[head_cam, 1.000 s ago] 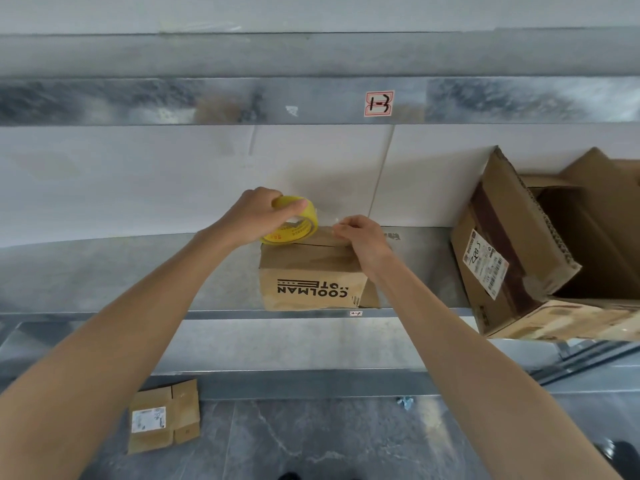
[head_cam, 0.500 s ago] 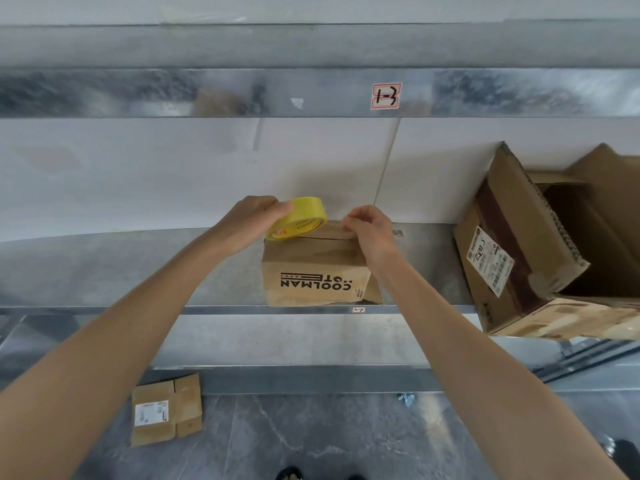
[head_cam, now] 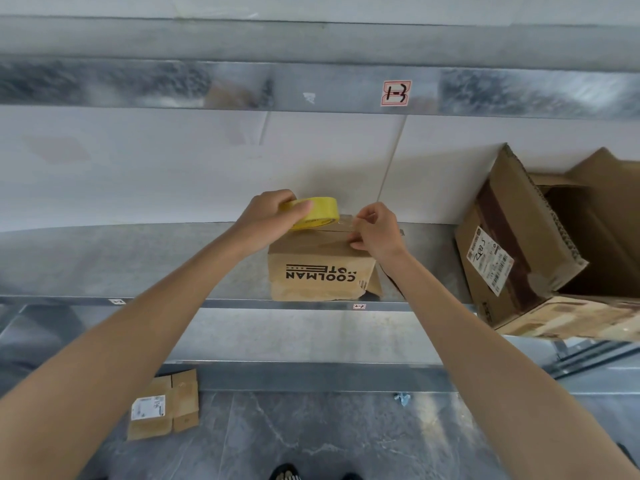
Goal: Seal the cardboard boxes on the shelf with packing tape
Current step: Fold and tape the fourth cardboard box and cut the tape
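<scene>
Left grip: the left hand (head_cam: 268, 216) was curled round the yellow tape roll (head_cam: 317, 211), holding it tilted just over the far top edge of the small box (head_cam: 318, 268).
Right grip: the right hand (head_cam: 375, 230) pinched what looked like the free end of a clear strip, though it was too faint for me to be sure.
Box: it sat right under both hands at the front lip of the metal shelf (head_cam: 138, 261). It was brown with its flaps down, "COOLMAN" printed upside down on the near face and a tear at its lower right corner.
Left of the grip: bare shelf ran wide.
Right of the grip: a short stretch of shelf, then a large open box (head_cam: 519, 244) tipped over, overhanging the lip.
Behind the grip: the white wall (head_cam: 173, 168) stood close.
Above the grip: the upper beam (head_cam: 242, 84) hung well clear.
Below the grip: flattened cardboard (head_cam: 162, 405) lay on the floor.
</scene>
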Motion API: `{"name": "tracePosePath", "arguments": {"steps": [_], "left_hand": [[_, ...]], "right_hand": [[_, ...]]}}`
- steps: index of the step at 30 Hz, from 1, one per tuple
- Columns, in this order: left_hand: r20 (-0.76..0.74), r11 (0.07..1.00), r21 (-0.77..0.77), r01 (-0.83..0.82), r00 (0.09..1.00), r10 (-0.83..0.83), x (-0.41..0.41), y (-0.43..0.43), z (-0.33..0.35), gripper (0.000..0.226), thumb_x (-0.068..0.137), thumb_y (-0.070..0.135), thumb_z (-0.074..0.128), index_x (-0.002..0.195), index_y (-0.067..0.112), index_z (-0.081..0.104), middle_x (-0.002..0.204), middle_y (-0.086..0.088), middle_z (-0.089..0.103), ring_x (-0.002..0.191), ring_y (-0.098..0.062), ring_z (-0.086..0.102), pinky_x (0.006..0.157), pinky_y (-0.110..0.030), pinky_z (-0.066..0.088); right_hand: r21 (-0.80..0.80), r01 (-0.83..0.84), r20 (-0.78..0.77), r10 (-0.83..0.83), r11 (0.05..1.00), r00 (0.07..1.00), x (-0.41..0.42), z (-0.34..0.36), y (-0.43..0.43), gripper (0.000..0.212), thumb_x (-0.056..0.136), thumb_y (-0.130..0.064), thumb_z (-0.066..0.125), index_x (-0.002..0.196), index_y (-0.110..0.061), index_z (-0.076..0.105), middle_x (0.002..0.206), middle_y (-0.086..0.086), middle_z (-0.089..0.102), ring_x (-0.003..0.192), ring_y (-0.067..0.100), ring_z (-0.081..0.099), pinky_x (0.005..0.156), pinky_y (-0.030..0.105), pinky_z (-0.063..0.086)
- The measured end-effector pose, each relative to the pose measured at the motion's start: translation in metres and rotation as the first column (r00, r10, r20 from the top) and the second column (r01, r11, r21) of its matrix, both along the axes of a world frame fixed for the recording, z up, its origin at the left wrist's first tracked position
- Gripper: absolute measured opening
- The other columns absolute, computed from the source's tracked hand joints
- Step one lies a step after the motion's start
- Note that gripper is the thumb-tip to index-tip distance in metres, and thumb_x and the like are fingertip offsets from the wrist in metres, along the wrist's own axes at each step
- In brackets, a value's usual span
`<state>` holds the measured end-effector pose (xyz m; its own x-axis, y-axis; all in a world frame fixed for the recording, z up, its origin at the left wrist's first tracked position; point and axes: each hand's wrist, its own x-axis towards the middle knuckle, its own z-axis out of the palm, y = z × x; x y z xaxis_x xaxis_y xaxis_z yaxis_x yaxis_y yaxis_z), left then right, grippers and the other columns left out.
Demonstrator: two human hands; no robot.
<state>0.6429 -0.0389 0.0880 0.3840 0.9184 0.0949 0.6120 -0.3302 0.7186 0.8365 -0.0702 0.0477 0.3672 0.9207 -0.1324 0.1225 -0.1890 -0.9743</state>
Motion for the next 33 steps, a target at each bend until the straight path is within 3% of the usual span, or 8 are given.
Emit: {"name": "tracePosePath", "arguments": {"steps": [7, 12, 15, 20, 24, 26, 33], "left_hand": [[-0.005, 1.000, -0.008, -0.025, 1.000, 0.025, -0.007, 0.001, -0.005, 0.038, 0.094, 0.050, 0.048, 0.069, 0.021, 0.048, 0.066, 0.006, 0.046, 0.062, -0.009, 0.044, 0.057, -0.027, 0.030], [-0.029, 0.999, 0.024, -0.023, 0.999, 0.024, -0.008, -0.001, 0.001, 0.054, 0.091, 0.053, 0.050, 0.077, 0.001, 0.052, 0.066, -0.003, 0.045, 0.061, -0.015, 0.042, 0.058, -0.031, 0.030], [-0.037, 0.999, 0.034, -0.034, 0.999, 0.035, -0.012, -0.002, 0.001, 0.052, 0.093, 0.049, 0.051, 0.076, 0.000, 0.052, 0.065, -0.003, 0.045, 0.062, -0.016, 0.041, 0.059, -0.032, 0.029], [-0.059, 0.998, 0.037, -0.052, 0.997, 0.055, -0.018, -0.004, -0.004, 0.049, 0.090, 0.055, 0.050, 0.066, 0.013, 0.047, 0.063, 0.000, 0.045, 0.059, -0.015, 0.042, 0.055, -0.030, 0.029], [-0.043, 0.993, 0.032, -0.116, 0.992, 0.118, -0.032, -0.004, -0.005, 0.053, 0.080, 0.065, 0.044, 0.061, 0.016, 0.042, 0.059, 0.003, 0.039, 0.056, -0.013, 0.039, 0.053, -0.029, 0.027], [-0.064, 0.993, 0.023, -0.113, 0.991, 0.114, -0.039, -0.006, -0.009, 0.055, 0.079, 0.067, 0.044, 0.062, 0.015, 0.043, 0.058, 0.003, 0.041, 0.055, -0.012, 0.039, 0.053, -0.029, 0.028], [-0.052, 0.994, -0.012, -0.112, 0.992, 0.111, -0.037, -0.022, -0.032, 0.051, 0.091, 0.056, 0.050, 0.060, 0.017, 0.038, 0.055, 0.006, 0.036, 0.049, -0.008, 0.035, 0.051, -0.026, 0.026]], "right_hand": [[0.000, 0.041, -0.058, -0.041, 0.999, 0.997, 0.001, 0.000, -0.001, 0.017, 0.094, -0.007, 0.053, 0.079, -0.016, 0.050, 0.087, 0.006, 0.055, 0.067, 0.012, 0.060, 0.057, 0.018, 0.055], [0.022, 0.045, -0.099, -0.042, 0.999, 0.994, 0.003, -0.002, -0.002, 0.016, 0.094, -0.007, 0.054, 0.080, -0.013, 0.049, 0.079, 0.004, 0.053, 0.063, 0.012, 0.060, 0.056, 0.021, 0.057], [0.028, 0.045, -0.101, -0.042, 0.999, 0.994, 0.002, -0.002, -0.004, 0.016, 0.094, -0.004, 0.052, 0.081, -0.013, 0.047, 0.081, 0.004, 0.052, 0.064, 0.013, 0.061, 0.055, 0.020, 0.056], [0.034, -0.023, -0.020, 0.024, 0.999, 1.000, -0.003, -0.004, -0.006, 0.017, 0.096, -0.004, 0.046, 0.082, -0.014, 0.046, 0.086, 0.005, 0.053, 0.072, 0.017, 0.064, 0.059, 0.020, 0.057], [0.050, -0.107, 0.151, 0.099, 0.993, 0.984, -0.015, -0.009, -0.007, 0.018, 0.096, -0.008, 0.048, 0.081, -0.017, 0.047, 0.080, 0.000, 0.056, 0.084, 0.022, 0.067, 0.079, 0.034, 0.055], [0.040, -0.130, 0.157, 0.123, 0.991, 0.980, -0.019, -0.013, -0.009, 0.017, 0.096, -0.009, 0.049, 0.080, -0.017, 0.048, 0.074, -0.003, 0.058, 0.087, 0.024, 0.068, 0.082, 0.038, 0.054], [-0.018, -0.129, 0.109, 0.131, 0.991, 0.985, -0.018, -0.037, -0.024, 0.020, 0.096, -0.008, 0.050, 0.078, -0.015, 0.047, 0.075, 0.004, 0.060, 0.071, 0.015, 0.065, 0.067, 0.027, 0.057]]}}
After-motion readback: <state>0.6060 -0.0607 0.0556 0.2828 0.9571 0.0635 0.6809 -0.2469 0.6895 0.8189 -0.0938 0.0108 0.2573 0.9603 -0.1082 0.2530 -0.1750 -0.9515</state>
